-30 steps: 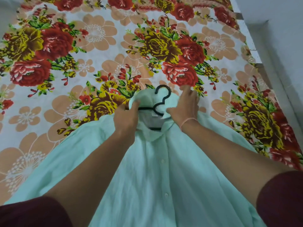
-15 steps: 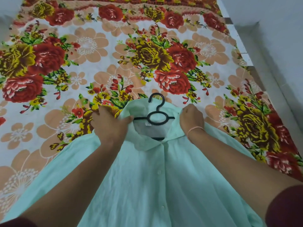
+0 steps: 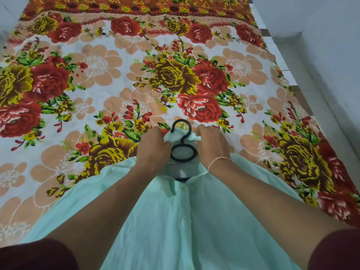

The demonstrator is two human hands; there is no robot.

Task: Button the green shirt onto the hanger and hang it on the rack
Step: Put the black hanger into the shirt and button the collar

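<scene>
**Green shirt on hanger, laid flat on bed: collar being set, both hands at the neck**

Item: green shirt [image 3: 185, 221], spread front-up over a floral bedsheet [image 3: 97, 75], filling the lower middle of the frame. Its collar [image 3: 169, 137] sits at frame centre. Black hanger [image 3: 182, 140] inside the neck, hook poking out toward the top of the frame. Its long stem lines up with the button placket running down toward the bottom edge. Left hand [image 3: 153, 149] just left of the hook, right hand [image 3: 212, 145] just right of it, each about equally near. Both have fingers curled down onto the collar cloth, apparently pinching it, though the fingertips are tucked out of sight. One button [image 3: 183, 222] lies below the hands, down the placket. No rack in view.
</scene>
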